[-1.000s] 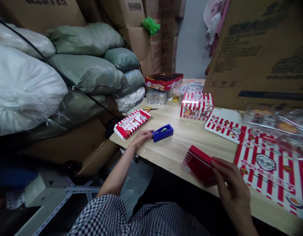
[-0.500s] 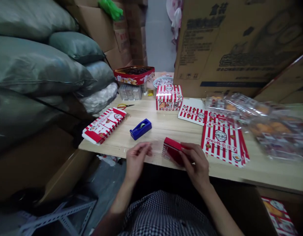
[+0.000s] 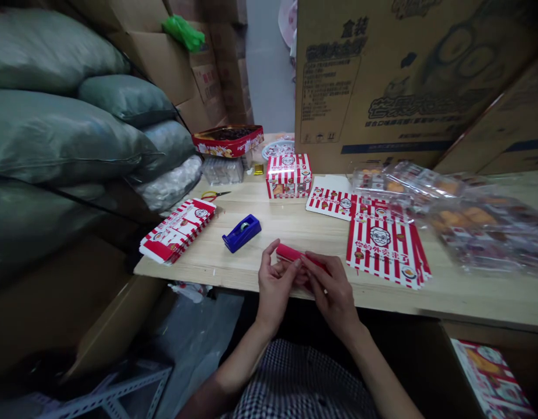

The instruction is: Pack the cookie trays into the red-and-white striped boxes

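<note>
A small red box point(image 3: 288, 251) with a striped side is held near the table's front edge, partly hidden by both hands. My left hand point(image 3: 275, 285) closes on its left end, thumb pressed to the top. On its right side my right hand point(image 3: 335, 286) grips it, the fingertips meeting those of the left hand. Beyond them sits a blue tape dispenser point(image 3: 242, 234). To the right lies a stack of flat red-and-white striped cartons point(image 3: 384, 247); another stack of flat cartons point(image 3: 178, 230) lies at the left.
An assembled striped box point(image 3: 288, 176) stands at the back. Scissors point(image 3: 215, 195), a red tin point(image 3: 228, 142) and a tray of packets point(image 3: 278, 149) are nearby. Clear packs of food point(image 3: 467, 224) pile up at right. Large cartons point(image 3: 373, 81) and stuffed sacks point(image 3: 54, 134) border the table.
My left hand has come right, from beside the box onto it, and the faint clear strip near its fingers no longer shows. My right hand keeps its grip. The view has shifted slightly.
</note>
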A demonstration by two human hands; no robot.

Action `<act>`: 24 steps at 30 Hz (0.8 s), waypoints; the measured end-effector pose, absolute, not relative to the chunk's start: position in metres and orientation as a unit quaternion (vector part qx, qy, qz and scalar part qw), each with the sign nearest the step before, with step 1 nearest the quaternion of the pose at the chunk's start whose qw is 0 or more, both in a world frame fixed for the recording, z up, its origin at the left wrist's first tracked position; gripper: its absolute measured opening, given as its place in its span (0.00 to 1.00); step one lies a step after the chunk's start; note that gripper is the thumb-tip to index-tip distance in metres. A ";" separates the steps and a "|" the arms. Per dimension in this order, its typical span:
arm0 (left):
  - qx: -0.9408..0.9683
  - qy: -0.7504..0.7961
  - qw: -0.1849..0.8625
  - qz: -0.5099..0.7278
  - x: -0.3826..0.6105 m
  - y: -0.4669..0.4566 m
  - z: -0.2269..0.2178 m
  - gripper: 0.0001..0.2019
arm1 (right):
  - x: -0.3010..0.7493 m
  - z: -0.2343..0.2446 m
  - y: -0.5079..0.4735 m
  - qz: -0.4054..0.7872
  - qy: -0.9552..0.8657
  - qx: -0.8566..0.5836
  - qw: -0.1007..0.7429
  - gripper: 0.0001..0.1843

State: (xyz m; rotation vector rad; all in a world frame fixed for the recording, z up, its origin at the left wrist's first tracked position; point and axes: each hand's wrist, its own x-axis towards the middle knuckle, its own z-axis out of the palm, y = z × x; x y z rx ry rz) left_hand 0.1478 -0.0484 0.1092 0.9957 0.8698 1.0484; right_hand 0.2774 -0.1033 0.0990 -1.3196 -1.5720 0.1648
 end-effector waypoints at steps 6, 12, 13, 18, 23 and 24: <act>0.701 0.428 0.404 0.403 0.117 -0.008 0.115 0.31 | 0.279 0.106 -0.101 0.106 -0.651 -0.531 0.531 0.26; 0.837 0.273 0.395 0.262 0.098 0.003 0.144 0.12 | 0.275 0.101 -0.125 0.177 -0.565 -0.566 0.573 0.22; 0.846 0.265 0.382 0.261 0.099 -0.004 0.149 0.11 | 0.277 0.100 -0.136 0.180 -0.524 -0.586 0.592 0.23; 0.888 0.135 0.209 0.387 0.123 -0.052 0.144 0.19 | 0.288 0.108 -0.208 0.320 -0.282 -0.575 0.698 0.30; 0.888 -0.136 0.196 0.393 0.188 -0.108 0.106 0.29 | 0.310 0.136 -0.273 0.321 -0.082 -0.534 0.778 0.26; 0.886 -0.159 0.223 0.374 0.200 -0.116 0.101 0.30 | 0.321 0.141 -0.288 0.286 -0.045 -0.545 0.787 0.26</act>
